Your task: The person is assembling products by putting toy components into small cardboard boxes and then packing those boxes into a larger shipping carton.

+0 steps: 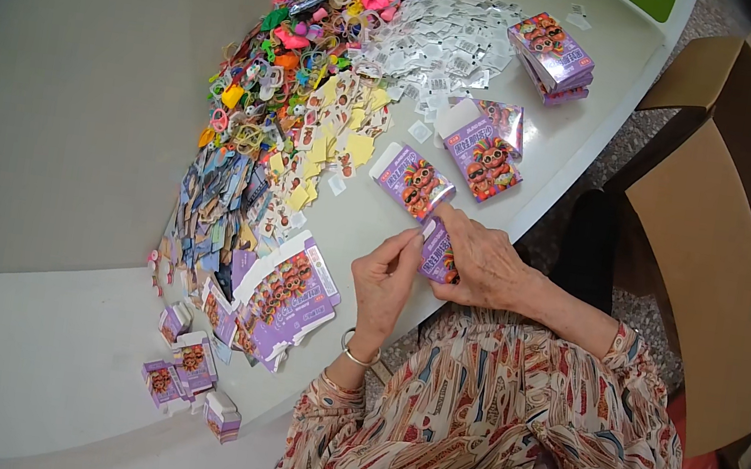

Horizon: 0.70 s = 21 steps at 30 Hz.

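Two-handed: gripping a purple box in right hand, pinching its upper end with left hand. Seemingly closing it; next, probably flatten that end.

- Blouse: loose, cream ground, printed all over with long, streaky, feather-like shapes in red, rust, blue-grey, tan and dark brown; the cloth falls in soft folds.
- Left sleeve: same print, full and creased, ending short of the wrist.
- Right sleeve: same print, loose, ending on the forearm.
- Bangle: slim, silvery, rounded, on the left wrist.
- Both hands: ungloved, forearms partly uncovered.
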{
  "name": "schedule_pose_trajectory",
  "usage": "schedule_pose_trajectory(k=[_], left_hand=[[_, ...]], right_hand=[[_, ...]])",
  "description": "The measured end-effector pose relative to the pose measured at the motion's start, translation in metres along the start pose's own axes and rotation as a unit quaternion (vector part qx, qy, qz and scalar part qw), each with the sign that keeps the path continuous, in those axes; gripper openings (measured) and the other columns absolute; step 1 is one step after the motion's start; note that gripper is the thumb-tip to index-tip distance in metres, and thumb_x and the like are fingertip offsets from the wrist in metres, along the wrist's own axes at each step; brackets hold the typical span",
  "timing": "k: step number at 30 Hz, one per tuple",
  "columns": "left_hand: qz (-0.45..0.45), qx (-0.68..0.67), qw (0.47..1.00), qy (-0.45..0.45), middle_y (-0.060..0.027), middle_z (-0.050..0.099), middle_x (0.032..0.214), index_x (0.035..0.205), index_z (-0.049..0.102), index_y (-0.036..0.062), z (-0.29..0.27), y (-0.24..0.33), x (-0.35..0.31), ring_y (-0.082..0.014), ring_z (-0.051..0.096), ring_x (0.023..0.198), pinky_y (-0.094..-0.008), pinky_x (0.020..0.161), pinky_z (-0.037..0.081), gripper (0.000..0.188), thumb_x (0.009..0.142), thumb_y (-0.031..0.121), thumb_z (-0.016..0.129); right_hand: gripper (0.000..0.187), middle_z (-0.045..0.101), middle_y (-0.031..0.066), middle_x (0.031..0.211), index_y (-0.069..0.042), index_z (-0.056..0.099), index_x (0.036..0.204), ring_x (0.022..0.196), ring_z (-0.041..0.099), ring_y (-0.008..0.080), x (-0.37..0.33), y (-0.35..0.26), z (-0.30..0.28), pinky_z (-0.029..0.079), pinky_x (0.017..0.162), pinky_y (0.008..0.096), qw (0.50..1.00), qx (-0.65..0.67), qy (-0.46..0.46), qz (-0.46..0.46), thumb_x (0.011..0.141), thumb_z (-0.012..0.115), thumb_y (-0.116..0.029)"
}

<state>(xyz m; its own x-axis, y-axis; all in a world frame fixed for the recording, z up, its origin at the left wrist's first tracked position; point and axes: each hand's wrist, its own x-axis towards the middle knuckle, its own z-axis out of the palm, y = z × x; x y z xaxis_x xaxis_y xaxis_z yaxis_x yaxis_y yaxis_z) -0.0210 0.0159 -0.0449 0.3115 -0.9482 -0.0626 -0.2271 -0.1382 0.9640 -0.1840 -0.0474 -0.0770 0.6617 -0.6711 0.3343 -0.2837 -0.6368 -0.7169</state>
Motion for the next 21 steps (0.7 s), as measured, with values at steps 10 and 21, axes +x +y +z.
schedule_pose_trajectory(k=[10,21], left_hand=[[0.234,0.294,0.926,-0.029,-0.0261,0.059,0.119,0.132,0.047,-0.0032,0.018,0.003,-0.023,-0.0378,0.065,0.097,-0.0370,0.081,0.051,0.049,0.083,-0.010,0.048],[0.005,-0.009,0.998,-0.055,-0.0194,0.059,0.123,0.125,0.053,-0.0057,-0.020,-0.009,0.003,-0.0248,0.063,0.105,-0.0294,0.092,0.047,0.033,0.093,0.000,0.048]], right_hand=[[0.094,0.052,0.0259,0.110,0.008,0.022,0.137,0.085,0.062,0.0387,0.000,0.004,0.002,0.054,0.066,0.0442,1.000,-0.006,-0.003,-0.011,0.070,0.075,-0.031],[0.101,0.049,0.0255,0.118,0.007,0.030,0.134,0.104,0.052,0.0406,0.009,0.001,-0.028,0.044,0.090,0.0465,0.991,-0.049,0.128,0.003,0.065,0.081,-0.044]])
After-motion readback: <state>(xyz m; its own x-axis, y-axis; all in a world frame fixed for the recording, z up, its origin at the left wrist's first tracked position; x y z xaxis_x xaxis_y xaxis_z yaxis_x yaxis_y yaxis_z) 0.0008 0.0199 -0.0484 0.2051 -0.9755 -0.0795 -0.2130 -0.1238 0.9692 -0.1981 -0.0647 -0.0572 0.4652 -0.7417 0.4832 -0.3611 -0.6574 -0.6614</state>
